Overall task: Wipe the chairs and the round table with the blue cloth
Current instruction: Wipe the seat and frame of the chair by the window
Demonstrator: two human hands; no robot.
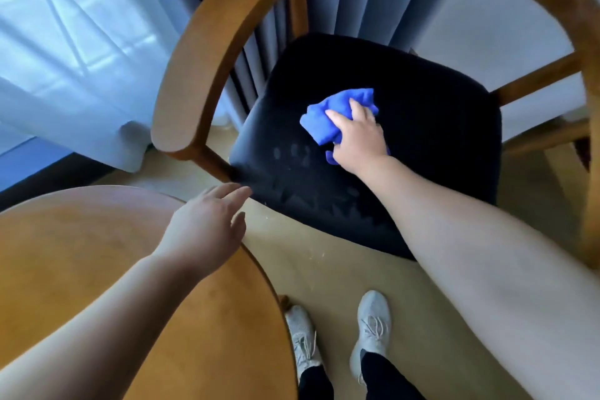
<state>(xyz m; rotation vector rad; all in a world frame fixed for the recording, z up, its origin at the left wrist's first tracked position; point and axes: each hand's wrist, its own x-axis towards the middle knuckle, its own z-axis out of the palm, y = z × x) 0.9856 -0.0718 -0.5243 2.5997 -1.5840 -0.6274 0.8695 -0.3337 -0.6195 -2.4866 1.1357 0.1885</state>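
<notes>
— Curtains (71, 42) hang behind the chair (194, 52). Where's the blue cloth (328, 117)?

— Bunched on the dark seat (438, 146), near its middle, under the right hand (357, 136). The fingers curl over it and press it down. Wadded like that, it probably makes a firmer wiping pad.

— And the left hand (207, 224)?

— Fingers loosely extended, holding nothing, over the edge of the round table (81, 253), beside the seat's front corner. Likely for balance while leaning. Whether it touches the wood, I can't tell.
</notes>
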